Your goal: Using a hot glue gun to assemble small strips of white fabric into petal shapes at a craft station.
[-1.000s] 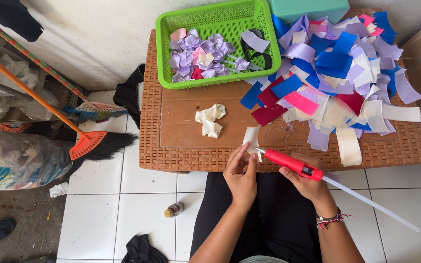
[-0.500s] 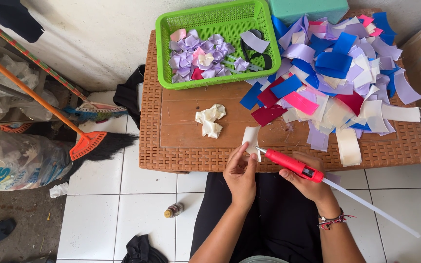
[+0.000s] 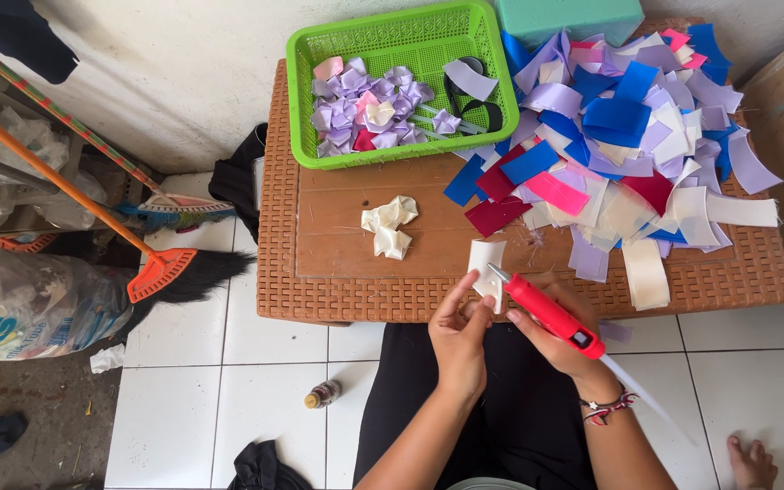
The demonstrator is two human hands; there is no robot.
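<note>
I see my left hand [image 3: 458, 340] just below the near edge of the brown worktop [image 3: 338, 299], its fingers pinched around a small white ribbon piece [image 3: 485, 265] that stands upright over the edge. The thumb and forefinger press on the lower part of the ribbon; the other fingers curl loosely beneath.

My right hand [image 3: 563, 349] is clenched around a red glue gun [image 3: 551, 313], wrapped over its body with a clear glue stick trailing out behind toward my wrist. The gun's metal tip touches the ribbon piece just beside my left fingertips. A beaded bracelet [image 3: 608, 408] sits on the right wrist.

On the worktop, near the ribbon, lies a small cluster of cream folded ribbon petals [image 3: 389, 225]. Beyond it stands a green plastic basket [image 3: 392, 36] holding lilac, pink and cream folded petals. To the right spreads a loose heap of cut ribbon strips [image 3: 628, 136] in blue, lilac, white, pink and dark red. A teal box [image 3: 569, 16] sits at the far edge. A broom with an orange handle [image 3: 161, 272] leans over the tiled floor [image 3: 220, 381] to the left.
</note>
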